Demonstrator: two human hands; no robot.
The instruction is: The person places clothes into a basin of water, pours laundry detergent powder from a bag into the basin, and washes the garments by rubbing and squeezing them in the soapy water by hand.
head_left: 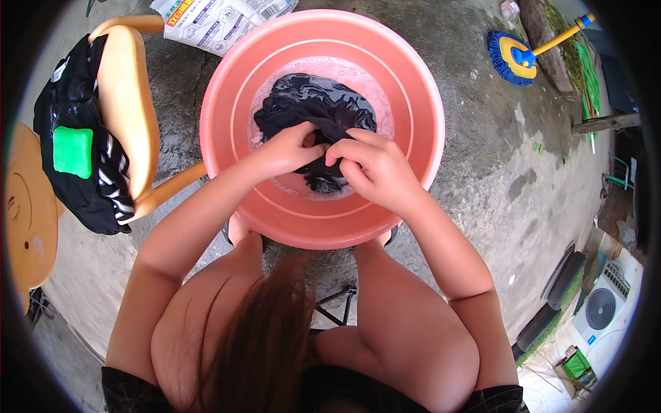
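A wet black garment [313, 103] lies bunched in soapy water inside a large pink plastic basin [227, 103]. What sort of garment it is, I cannot make out. My left hand [292, 148] pinches a fold of it, thumb toward the middle of the basin. Close by on the right, my right hand [375, 165] has its fingers curled onto the same raised fold. Between the two hands the cloth is lifted above the water. Some of my fingertips are hidden by the fabric.
A wooden stool [131, 103] on the left carries dark clothing [76, 199] and a green soap bar [72, 151]. Behind the basin lies a printed white bag [213, 24]. A blue-and-yellow brush [513, 58] rests at the far right, and an outdoor air-conditioner unit [606, 303] stands on the right.
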